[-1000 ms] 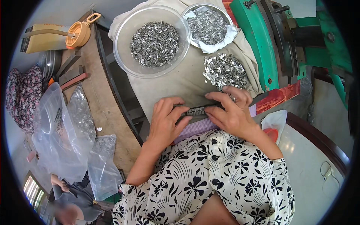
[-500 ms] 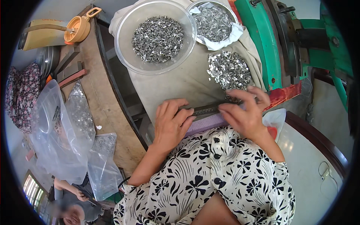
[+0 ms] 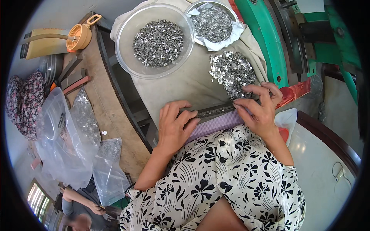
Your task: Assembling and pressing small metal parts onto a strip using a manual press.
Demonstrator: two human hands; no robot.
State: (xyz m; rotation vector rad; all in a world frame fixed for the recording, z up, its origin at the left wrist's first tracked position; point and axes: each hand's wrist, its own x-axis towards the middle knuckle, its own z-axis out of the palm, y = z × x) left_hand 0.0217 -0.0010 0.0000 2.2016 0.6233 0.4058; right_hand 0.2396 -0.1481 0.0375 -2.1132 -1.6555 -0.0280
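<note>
A dark, narrow slotted metal strip (image 3: 216,111) lies crosswise before me at the near edge of the cloth. My left hand (image 3: 172,125) is closed, its thumb and forefinger gripping the strip's left end. At the other end, my right hand (image 3: 263,111) has bent fingers, with the thumb by the strip and fingertips at the near edge of a pile of small silvery metal pieces (image 3: 233,73). Any piece between those fingertips is too small to make out. Purple checked fabric (image 3: 214,125) shows just below the strip.
A clear plastic bowl (image 3: 122,57) of small metal parts and a paper-lined bowl (image 3: 236,32) of thin shiny pieces stand beyond. Green machinery (image 3: 262,38) rises at right. Plastic bags (image 3: 63,150) and an orange lid (image 3: 81,36) lie on the left bench; another person (image 3: 83,210) is lower left.
My right hand has shifted right along the strip, its fingertips now against the pile's edge, and more of the strip shows. My left hand stays nearly in place. The other person's arm has moved.
</note>
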